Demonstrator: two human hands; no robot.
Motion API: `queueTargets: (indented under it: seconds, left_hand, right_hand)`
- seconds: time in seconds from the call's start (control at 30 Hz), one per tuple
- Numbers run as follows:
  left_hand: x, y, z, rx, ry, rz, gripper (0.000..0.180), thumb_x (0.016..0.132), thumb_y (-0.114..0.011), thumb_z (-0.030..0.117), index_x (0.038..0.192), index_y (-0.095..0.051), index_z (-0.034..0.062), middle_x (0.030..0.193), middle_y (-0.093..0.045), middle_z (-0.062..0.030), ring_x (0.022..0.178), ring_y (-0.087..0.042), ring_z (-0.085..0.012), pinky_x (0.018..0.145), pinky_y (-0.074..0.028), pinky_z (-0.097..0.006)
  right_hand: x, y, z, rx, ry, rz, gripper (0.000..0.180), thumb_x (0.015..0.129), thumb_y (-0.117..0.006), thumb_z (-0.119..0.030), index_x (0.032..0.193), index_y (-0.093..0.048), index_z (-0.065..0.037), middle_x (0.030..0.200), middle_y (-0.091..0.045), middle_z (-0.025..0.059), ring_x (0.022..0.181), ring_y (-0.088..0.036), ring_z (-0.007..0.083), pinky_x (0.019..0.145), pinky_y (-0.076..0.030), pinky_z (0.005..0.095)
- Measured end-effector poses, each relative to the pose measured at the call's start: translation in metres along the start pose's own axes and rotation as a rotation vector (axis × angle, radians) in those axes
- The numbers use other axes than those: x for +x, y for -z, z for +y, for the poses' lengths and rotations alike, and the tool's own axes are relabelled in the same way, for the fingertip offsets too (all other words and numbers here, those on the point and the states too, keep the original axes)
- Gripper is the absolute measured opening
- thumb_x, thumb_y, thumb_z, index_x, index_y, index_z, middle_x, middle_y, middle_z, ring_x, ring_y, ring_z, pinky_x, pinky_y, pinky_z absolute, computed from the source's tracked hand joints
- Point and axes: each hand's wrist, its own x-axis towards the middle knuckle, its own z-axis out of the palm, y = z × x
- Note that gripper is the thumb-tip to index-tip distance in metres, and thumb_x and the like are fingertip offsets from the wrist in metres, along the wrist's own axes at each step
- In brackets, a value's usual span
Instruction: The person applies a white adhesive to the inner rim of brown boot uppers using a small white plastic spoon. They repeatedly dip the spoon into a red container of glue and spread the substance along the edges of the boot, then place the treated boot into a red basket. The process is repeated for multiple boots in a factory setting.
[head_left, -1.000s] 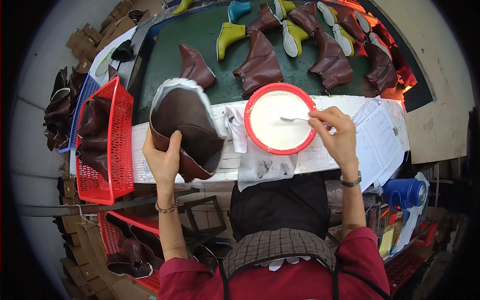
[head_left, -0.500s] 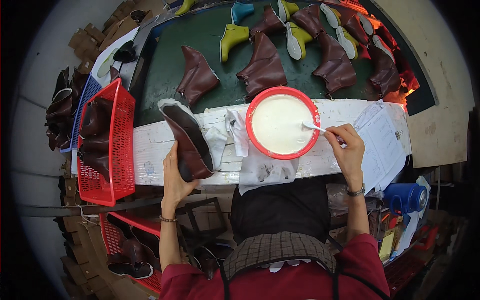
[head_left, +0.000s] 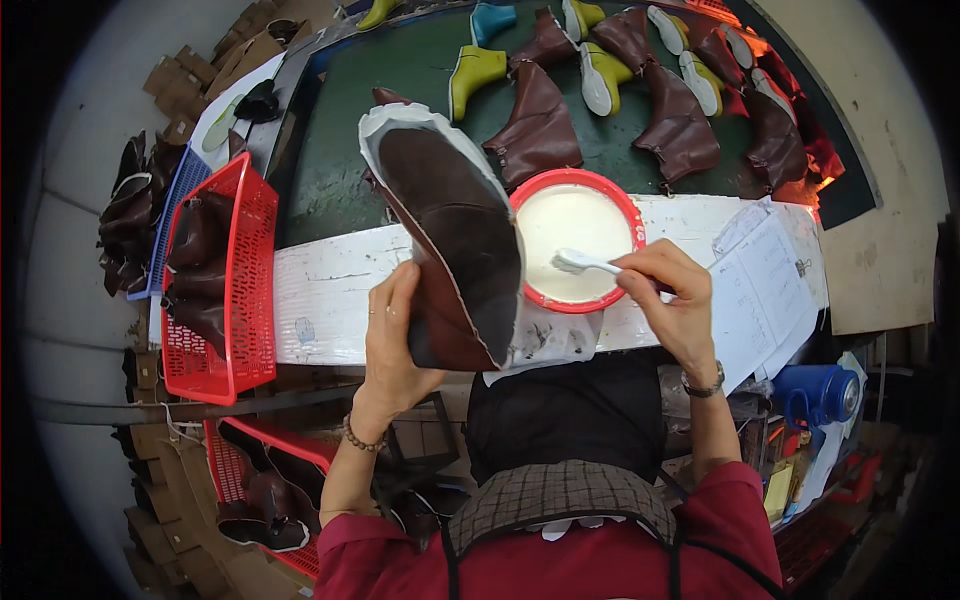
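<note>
My left hand (head_left: 395, 335) is closed round the back of a brown leather boot upper (head_left: 450, 235), raised above the white board with its dark sole side facing up. A pale rough edge runs round its toe. Between the fingers of my right hand (head_left: 672, 302) is a small white brush (head_left: 590, 262), its bristles over the creamy white liquid in a red-rimmed bowl (head_left: 632, 215). The boot upper hides the bowl's left edge and part of the cloths beneath.
Brown boot uppers (head_left: 537, 130) and yellow-green boots on forms (head_left: 475, 78) lie on the dark green surface (head_left: 335, 150) beyond. At the left stands a red basket (head_left: 255, 285) of boot uppers. Papers (head_left: 765, 290) and a blue flask (head_left: 815, 393) are on the right.
The boot upper has come up and to the right, turning its underside upward. My right hand has drawn the brush left and slightly nearer over the bowl.
</note>
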Motion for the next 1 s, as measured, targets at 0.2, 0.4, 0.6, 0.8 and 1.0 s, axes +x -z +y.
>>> queueTargets:
  seconds: [0.2, 0.4, 0.6, 0.8, 1.0]
  left_hand:
    - [0.003, 0.000, 0.019, -0.275, -0.039, -0.072, 0.107, 0.057, -0.092, 0.003, 0.151, -0.040, -0.0029, 0.142, -0.053, -0.0262, 0.122, -0.057, -0.0441, 0.102, -0.048, -0.047]
    - [0.002, -0.016, 0.015, -0.289, -0.004, 0.147, 0.111, 0.062, -0.098, 0.013, 0.153, -0.036, -0.0047, 0.139, -0.053, -0.0227, 0.112, -0.061, -0.0339, 0.093, -0.052, -0.042]
    - [0.002, -0.042, -0.033, -0.046, -0.104, 0.326, 0.115, 0.064, -0.099, 0.021, 0.154, -0.032, -0.0057, 0.145, -0.050, -0.0236, 0.121, -0.059, -0.0362, 0.101, -0.049, -0.045]
    - [0.018, -0.046, -0.056, 0.105, -0.219, 0.418, 0.116, 0.065, -0.098, 0.022, 0.155, -0.031, -0.0052, 0.146, -0.048, -0.0236, 0.125, -0.057, -0.0361, 0.104, -0.047, -0.045]
    - [0.025, -0.040, -0.059, 0.179, -0.251, 0.462, 0.116, 0.066, -0.097, 0.022, 0.156, -0.029, -0.0047, 0.148, -0.047, -0.0236, 0.128, -0.055, -0.0360, 0.106, -0.045, -0.044]
  right_hand:
    - [0.039, 0.002, -0.001, -0.157, 0.171, 0.054, 0.013, 0.086, -0.082, -0.005, 0.099, -0.079, -0.003, 0.087, -0.069, 0.0053, 0.071, -0.062, 0.0103, 0.059, -0.047, 0.0256]
    - [0.049, -0.001, 0.002, -0.172, 0.408, 0.124, 0.024, 0.077, -0.087, -0.003, 0.099, -0.080, -0.005, 0.092, -0.069, 0.0065, 0.080, -0.066, 0.0184, 0.069, -0.051, 0.0301]
    - [0.026, -0.007, 0.002, -0.135, 0.420, 0.077, 0.027, 0.074, -0.089, -0.004, 0.100, -0.081, -0.007, 0.089, -0.069, 0.0057, 0.078, -0.065, 0.0180, 0.065, -0.050, 0.0300]
    - [0.003, -0.014, -0.006, -0.084, 0.327, 0.038, 0.027, 0.073, -0.089, -0.005, 0.099, -0.082, -0.007, 0.087, -0.068, 0.0052, 0.073, -0.064, 0.0158, 0.061, -0.050, 0.0289]
    - [-0.010, -0.022, -0.023, 0.016, 0.295, 0.005, 0.028, 0.074, -0.089, -0.001, 0.101, -0.081, -0.004, 0.087, -0.068, 0.0054, 0.072, -0.064, 0.0131, 0.059, -0.048, 0.0266]
